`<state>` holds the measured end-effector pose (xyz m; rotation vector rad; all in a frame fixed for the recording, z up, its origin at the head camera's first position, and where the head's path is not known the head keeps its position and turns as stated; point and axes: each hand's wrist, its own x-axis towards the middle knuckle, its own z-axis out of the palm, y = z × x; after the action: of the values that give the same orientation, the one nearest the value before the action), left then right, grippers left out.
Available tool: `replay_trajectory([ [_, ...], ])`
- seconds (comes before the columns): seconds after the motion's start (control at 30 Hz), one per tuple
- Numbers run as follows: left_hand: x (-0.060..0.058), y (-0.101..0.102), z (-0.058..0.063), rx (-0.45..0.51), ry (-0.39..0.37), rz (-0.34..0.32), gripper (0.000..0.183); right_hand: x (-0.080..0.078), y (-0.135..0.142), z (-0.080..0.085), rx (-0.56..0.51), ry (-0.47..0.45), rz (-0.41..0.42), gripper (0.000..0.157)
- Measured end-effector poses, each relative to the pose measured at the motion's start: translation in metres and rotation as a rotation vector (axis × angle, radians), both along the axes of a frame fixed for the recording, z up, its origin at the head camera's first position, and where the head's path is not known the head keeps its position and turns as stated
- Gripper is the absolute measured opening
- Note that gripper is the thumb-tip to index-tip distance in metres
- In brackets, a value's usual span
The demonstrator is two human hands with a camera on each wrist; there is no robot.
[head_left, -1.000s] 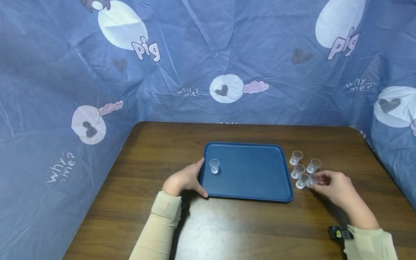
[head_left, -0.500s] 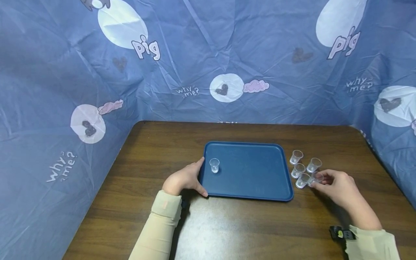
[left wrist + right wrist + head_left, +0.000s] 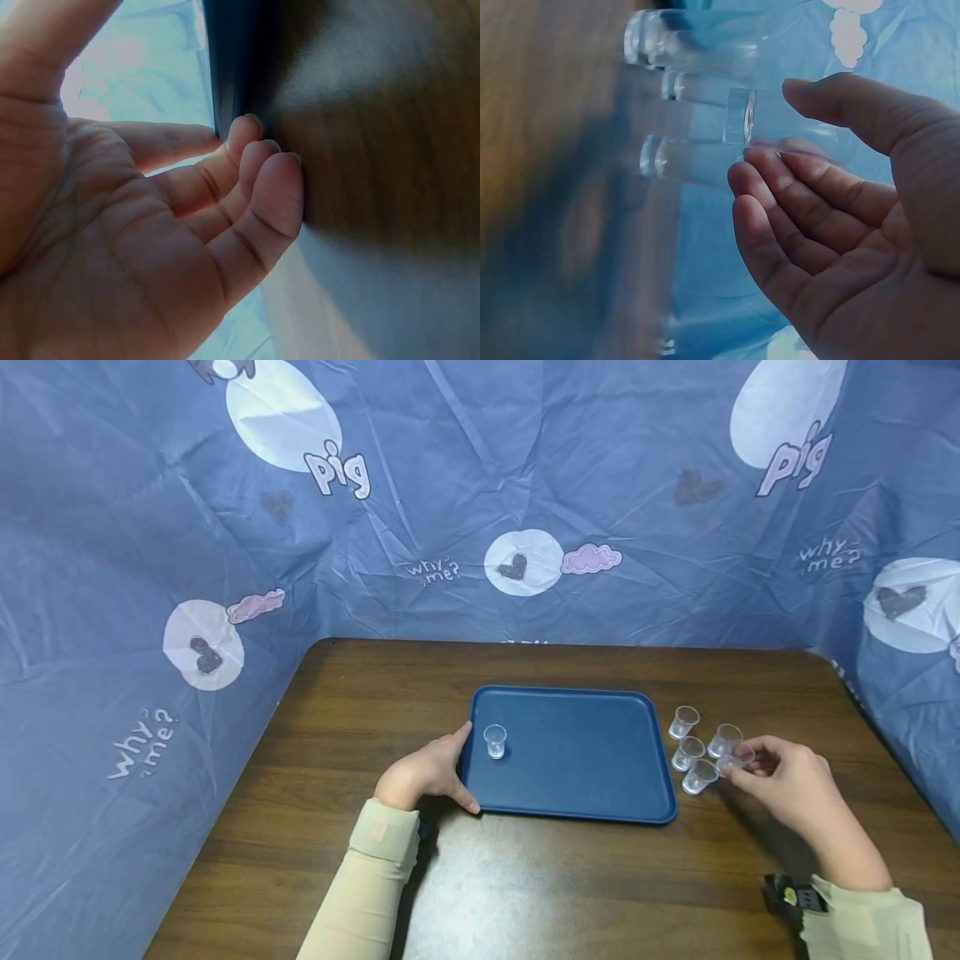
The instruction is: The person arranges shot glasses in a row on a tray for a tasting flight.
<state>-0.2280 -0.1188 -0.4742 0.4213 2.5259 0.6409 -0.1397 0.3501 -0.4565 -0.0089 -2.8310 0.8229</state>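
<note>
My left hand [image 3: 426, 774] rests against the left end of a blue tray [image 3: 577, 760], thumb near the front corner and index finger along the side. In the left wrist view its other fingers bend loosely beside the tray's dark edge [image 3: 225, 67]. One small clear shot glass [image 3: 495, 742] stands upright on the tray's left part. Right of the tray, my right hand [image 3: 798, 785] pinches another shot glass [image 3: 738, 757] between thumb and fingers. The right wrist view shows this glass's thick base [image 3: 739, 116] raised above the tabletop, higher than the bases of the glasses behind it.
Several more clear shot glasses stand close together by the tray's right edge, including a back one [image 3: 684, 723], a front one [image 3: 699, 778] and one [image 3: 724, 740] beside the held glass. All are on a brown wooden table [image 3: 360, 693]. A blue printed cloth [image 3: 420, 510] hangs behind.
My right hand has lifted its shot glass from the group and moved slightly up and right in the head view. The left hand, tray and other glasses have stayed put.
</note>
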Motion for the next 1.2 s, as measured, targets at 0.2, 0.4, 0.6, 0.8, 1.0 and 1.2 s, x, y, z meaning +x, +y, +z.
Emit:
replay_trajectory([
  [0.2, 0.000, 0.000, 0.000, 0.000, -0.001, 0.007, 0.138, -0.001, -0.007, 0.010, 0.005, 0.032, 0.000, 0.029],
  [0.4, 0.000, 0.000, 0.001, 0.003, 0.001, 0.009, 0.138, -0.003, -0.015, 0.017, -0.009, 0.063, 0.009, 0.029],
  [0.6, 0.000, 0.001, 0.001, -0.005, 0.000, 0.011, 0.138, -0.006, -0.026, 0.020, -0.007, 0.080, 0.039, 0.028],
  [0.8, 0.000, 0.000, 0.000, -0.003, 0.000, 0.014, 0.138, -0.010, -0.041, 0.022, -0.035, 0.064, 0.074, 0.026],
  [1.0, 0.001, 0.001, 0.002, -0.006, 0.000, 0.013, 0.138, -0.015, -0.056, 0.024, -0.075, 0.004, 0.103, 0.027],
  [1.2, 0.000, 0.001, 0.000, 0.002, 0.005, 0.010, 0.137, -0.020, -0.070, 0.024, -0.097, -0.059, 0.118, 0.029],
])
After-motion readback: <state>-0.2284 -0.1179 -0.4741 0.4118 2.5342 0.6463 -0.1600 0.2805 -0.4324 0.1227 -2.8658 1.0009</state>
